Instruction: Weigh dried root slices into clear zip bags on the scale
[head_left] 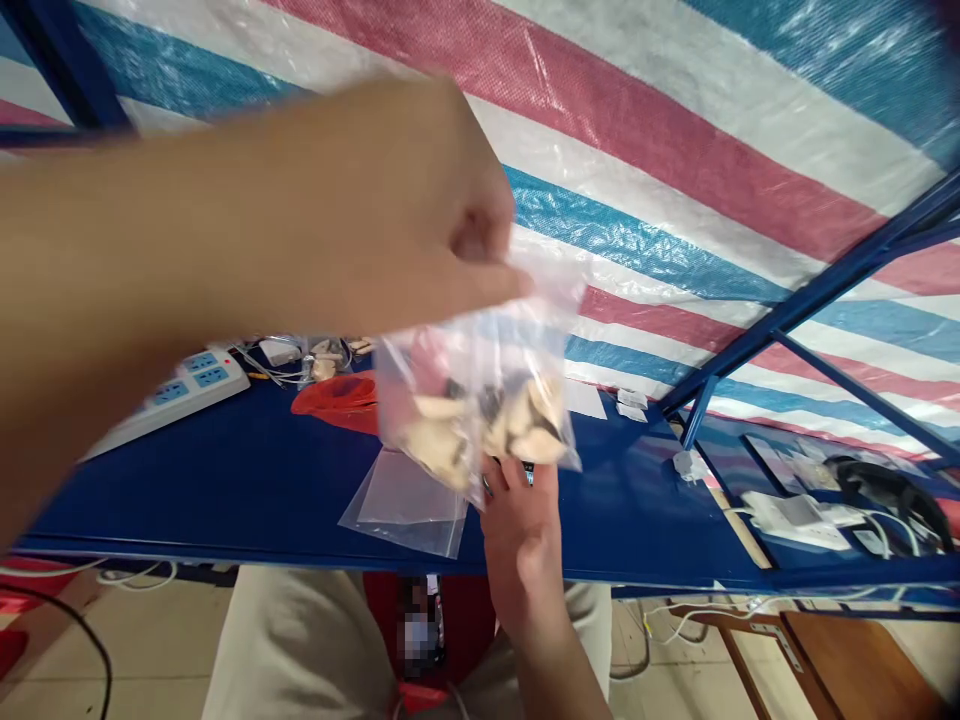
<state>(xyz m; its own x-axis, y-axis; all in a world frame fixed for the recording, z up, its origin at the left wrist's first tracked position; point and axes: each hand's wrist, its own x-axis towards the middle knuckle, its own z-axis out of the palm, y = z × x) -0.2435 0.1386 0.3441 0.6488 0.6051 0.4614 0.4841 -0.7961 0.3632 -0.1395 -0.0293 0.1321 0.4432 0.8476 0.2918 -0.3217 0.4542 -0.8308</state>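
Blue tabletop (637, 520), glossy, runs L to R. On its L side: white multi-socket power strip (191, 385), w/ white cables (274, 372) just beyond, plus a small clear bag of beige pcs (324, 362) near the back. Red mesh (326, 398) lies in front of that bag. Nearer the front edge, approx. mid-table — a flat clear bag (412, 510). Back R: white paper (586, 398) and small white packets (631, 402), just beside each other.
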